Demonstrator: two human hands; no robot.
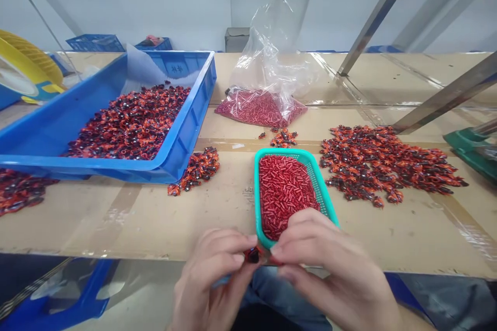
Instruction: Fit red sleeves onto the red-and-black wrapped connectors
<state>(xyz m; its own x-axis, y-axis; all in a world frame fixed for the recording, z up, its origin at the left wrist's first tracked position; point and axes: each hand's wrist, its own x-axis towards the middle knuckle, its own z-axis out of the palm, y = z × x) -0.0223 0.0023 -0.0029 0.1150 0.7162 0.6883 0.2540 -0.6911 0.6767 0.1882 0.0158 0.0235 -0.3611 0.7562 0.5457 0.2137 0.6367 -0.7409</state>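
Left hand just left of near corner of teal plastic basket, fingers curled, tips pointing right. Small dark piece pinched at left fingertips. Right hand raised in front of basket's near end, back of hand upward, fingers slightly spread, pointing left. Right fingertips just beside pinched piece, contact unclear. Both wrists low, at bottom edge of view, hands angled inward toward each other.
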